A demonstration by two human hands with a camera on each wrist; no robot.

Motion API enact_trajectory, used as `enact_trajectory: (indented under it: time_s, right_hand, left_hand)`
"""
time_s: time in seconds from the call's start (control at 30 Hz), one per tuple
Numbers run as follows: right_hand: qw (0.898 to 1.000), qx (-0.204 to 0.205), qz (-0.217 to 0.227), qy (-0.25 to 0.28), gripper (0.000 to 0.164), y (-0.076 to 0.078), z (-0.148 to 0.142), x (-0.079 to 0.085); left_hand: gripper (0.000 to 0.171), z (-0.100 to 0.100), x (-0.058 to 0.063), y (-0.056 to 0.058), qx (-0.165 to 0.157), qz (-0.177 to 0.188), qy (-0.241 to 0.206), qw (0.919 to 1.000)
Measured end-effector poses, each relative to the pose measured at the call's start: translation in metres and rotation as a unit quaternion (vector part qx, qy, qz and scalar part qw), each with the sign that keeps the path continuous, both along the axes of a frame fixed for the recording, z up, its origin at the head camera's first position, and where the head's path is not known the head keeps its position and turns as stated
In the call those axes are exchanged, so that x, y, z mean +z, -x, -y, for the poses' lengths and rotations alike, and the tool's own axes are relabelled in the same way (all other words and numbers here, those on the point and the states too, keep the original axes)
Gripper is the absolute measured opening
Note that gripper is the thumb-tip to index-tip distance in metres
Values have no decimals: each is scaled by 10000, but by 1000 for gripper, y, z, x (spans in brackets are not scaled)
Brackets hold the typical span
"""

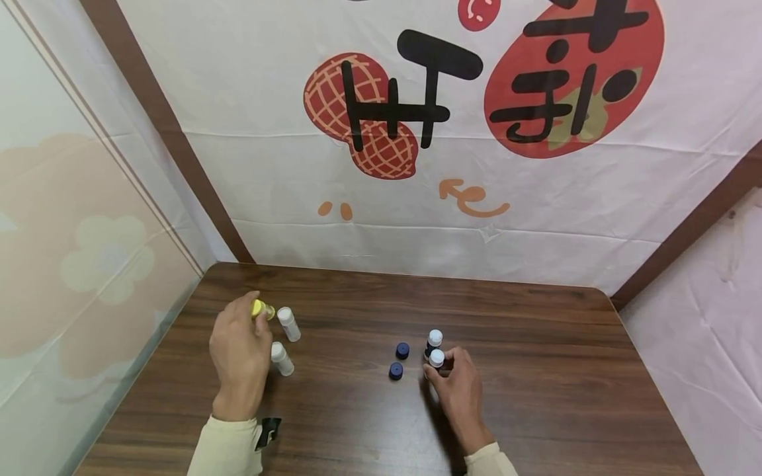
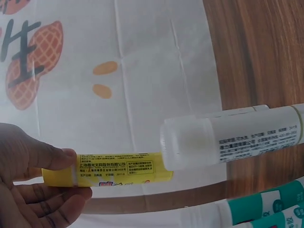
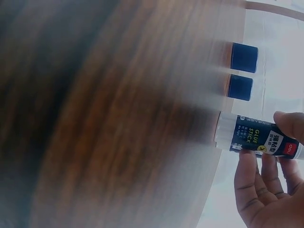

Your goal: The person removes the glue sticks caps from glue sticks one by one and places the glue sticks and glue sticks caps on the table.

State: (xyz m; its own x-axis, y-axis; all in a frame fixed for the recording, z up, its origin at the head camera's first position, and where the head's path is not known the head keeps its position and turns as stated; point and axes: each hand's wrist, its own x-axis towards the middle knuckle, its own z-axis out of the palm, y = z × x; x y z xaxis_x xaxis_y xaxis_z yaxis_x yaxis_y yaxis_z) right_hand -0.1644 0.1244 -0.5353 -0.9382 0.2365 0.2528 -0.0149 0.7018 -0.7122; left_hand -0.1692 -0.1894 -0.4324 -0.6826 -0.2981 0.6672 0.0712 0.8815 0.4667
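My left hand [image 1: 241,344] pinches a yellow glue stick [image 2: 118,170] between thumb and fingers, at the far left of the table. Beside it in the head view stand two white glue sticks, one farther back [image 1: 290,325] and one nearer me [image 1: 282,360]. On the right, my right hand [image 1: 461,387] grips a dark blue glue stick [image 3: 259,137] with a white top, upright on the table. Just behind that one stands a second dark blue glue stick [image 1: 434,340]. Two small blue caps [image 1: 402,350] [image 3: 240,87] lie to its left.
Teal-and-white glue sticks [image 2: 270,206] show in the left wrist view; in the head view I cannot make them out. The brown wooden table [image 1: 333,423] meets a printed white cloth [image 1: 369,238] at the back, with more cloth along both sides.
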Motion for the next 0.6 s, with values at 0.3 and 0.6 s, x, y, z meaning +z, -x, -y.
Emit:
enact_trajectory:
  time_s: [0.3, 0.6]
  right_hand:
    - [9999, 18, 117, -112, 34, 0, 0, 1]
    - [9995, 74, 26, -306, 35, -1, 0, 2]
  left_hand:
    - [38, -9, 11, -9, -149, -133, -133, 9997]
    - [38, -23, 9, -16, -322, -22, -222, 9992]
